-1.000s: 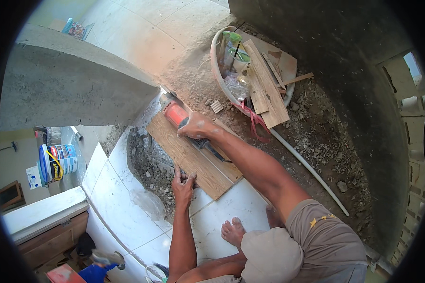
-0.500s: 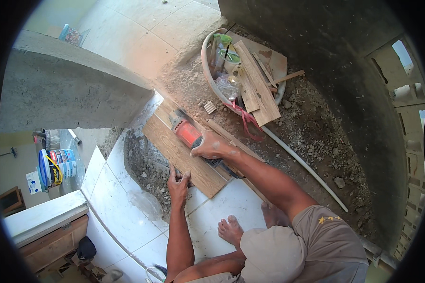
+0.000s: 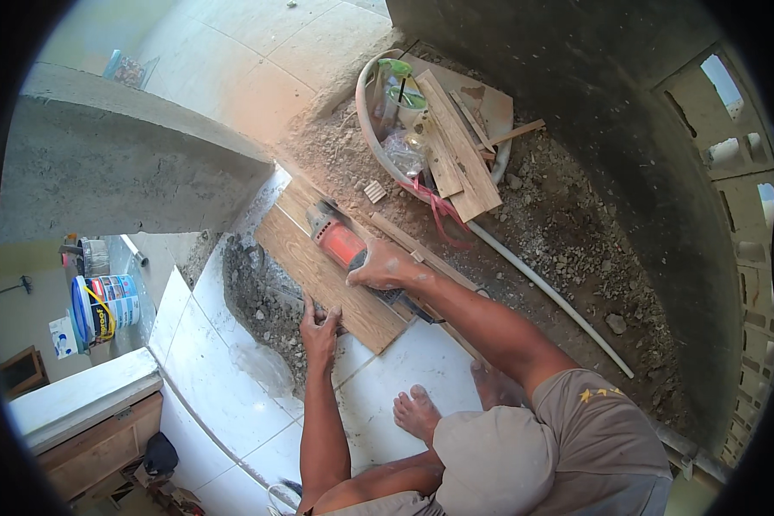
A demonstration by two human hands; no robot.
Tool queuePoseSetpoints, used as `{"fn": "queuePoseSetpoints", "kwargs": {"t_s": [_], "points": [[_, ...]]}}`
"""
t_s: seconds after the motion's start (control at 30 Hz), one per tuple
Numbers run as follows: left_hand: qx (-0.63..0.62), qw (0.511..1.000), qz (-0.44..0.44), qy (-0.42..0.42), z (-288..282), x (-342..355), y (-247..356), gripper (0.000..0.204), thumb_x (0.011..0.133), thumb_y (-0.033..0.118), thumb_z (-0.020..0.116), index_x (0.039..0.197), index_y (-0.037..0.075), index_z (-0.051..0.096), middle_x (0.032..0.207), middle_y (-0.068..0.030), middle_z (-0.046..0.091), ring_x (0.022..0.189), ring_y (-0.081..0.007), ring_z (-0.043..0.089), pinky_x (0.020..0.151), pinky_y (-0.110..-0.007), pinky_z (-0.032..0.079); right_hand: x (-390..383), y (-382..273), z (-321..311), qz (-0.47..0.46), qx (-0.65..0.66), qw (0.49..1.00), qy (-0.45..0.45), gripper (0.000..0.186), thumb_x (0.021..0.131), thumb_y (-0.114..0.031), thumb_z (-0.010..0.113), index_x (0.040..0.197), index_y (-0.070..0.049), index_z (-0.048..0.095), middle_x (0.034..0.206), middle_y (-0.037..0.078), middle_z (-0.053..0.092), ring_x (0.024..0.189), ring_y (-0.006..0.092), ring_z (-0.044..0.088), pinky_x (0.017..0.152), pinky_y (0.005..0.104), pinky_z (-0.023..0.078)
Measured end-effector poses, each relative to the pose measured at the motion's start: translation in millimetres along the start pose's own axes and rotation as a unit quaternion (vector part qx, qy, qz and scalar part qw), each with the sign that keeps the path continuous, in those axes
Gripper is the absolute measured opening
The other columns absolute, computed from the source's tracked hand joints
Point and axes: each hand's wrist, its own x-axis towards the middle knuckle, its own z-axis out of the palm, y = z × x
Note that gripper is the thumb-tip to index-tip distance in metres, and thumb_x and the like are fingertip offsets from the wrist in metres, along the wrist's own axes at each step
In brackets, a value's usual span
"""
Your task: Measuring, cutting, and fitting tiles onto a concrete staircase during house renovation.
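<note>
A red and black angle grinder (image 3: 342, 244) lies low over wood-grain planks, its dark head toward the upper left. My right hand (image 3: 382, 265) is wrapped round the rear of its body. Under and beside the grinder is a long brown wood-grain plank (image 3: 310, 268). At that plank's near left edge is my left hand (image 3: 320, 334), thumb and forefinger apart with their tips against the edge; its other fingers are partly hidden. Another wood-grain piece (image 3: 294, 196) lies along the far side. The grinder's disc cannot be made out.
White floor tiles (image 3: 404, 374) border broken rubble (image 3: 271, 318). A round tub (image 3: 363, 107) at the far right holds boards and plastic bags. A pale pipe (image 3: 550, 301) crosses the dirt. On the left stand a concrete wall (image 3: 129, 155) and a paint bucket (image 3: 107, 305).
The whole view has shifted slightly. My left thumb has drawn back a little along the plank's edge, while my right hand keeps its grip on the grinder.
</note>
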Motion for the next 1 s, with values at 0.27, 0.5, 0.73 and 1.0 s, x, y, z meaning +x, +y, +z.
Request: {"fn": "queuePoseSetpoints", "kwargs": {"t_s": [0.27, 0.5, 0.73, 1.0], "points": [[-0.011, 1.000, 0.000, 0.000, 0, 0, -1, 0.088, 0.092, 0.010, 0.074, 0.163, 0.005, 0.021, 0.082, 0.0005, 0.052, 0.069, -0.0101, 0.058, 0.060, -0.027, 0.056, -6, 1, -1, 0.016, -0.012, 1.000, -0.006, 0.067, 0.060, -0.043, 0.082, 0.105, 0.006, 0.073, 0.102, 0.026, 0.074, 0.093, 0.0364, 0.074, 0.083, 0.0408, 0.058], [-0.020, 1.000, -0.006, 0.006, 3, -2, 3, 0.088, 0.092, 0.010, 0.074, 0.163, 0.005, 0.022, 0.080, 0.0007, 0.051, 0.067, -0.0093, 0.056, 0.057, -0.026, 0.053, -11, 3, -3, 0.016, -0.012, 1.000, -0.010, 0.066, 0.061, -0.043, 0.084, 0.105, 0.005, 0.070, 0.094, 0.023, 0.073, 0.085, 0.0329, 0.072, 0.081, 0.0400, 0.056], [-0.012, 1.000, -0.002, 0.017, 3, 1, -4, 0.087, 0.092, 0.010, 0.074, 0.162, 0.005, 0.023, 0.080, 0.0010, 0.051, 0.067, -0.0091, 0.056, 0.057, -0.026, 0.054, -15, 4, -2, 0.028, -0.024, 0.999, -0.006, 0.074, 0.059, -0.046, 0.082, 0.108, 0.008, 0.072, 0.105, 0.026, 0.073, 0.096, 0.0367, 0.073, 0.085, 0.0402, 0.057], [-0.017, 1.000, -0.004, 0.016, 5, -3, 2, 0.086, 0.093, 0.009, 0.073, 0.162, 0.005, 0.023, 0.080, 0.0006, 0.052, 0.069, -0.0099, 0.058, 0.057, -0.027, 0.057, -18, 9, -1, 0.035, -0.020, 0.999, -0.012, 0.071, 0.062, -0.043, 0.085, 0.113, 0.004, 0.068, 0.099, 0.023, 0.073, 0.089, 0.0330, 0.072, 0.083, 0.0402, 0.056]]}}
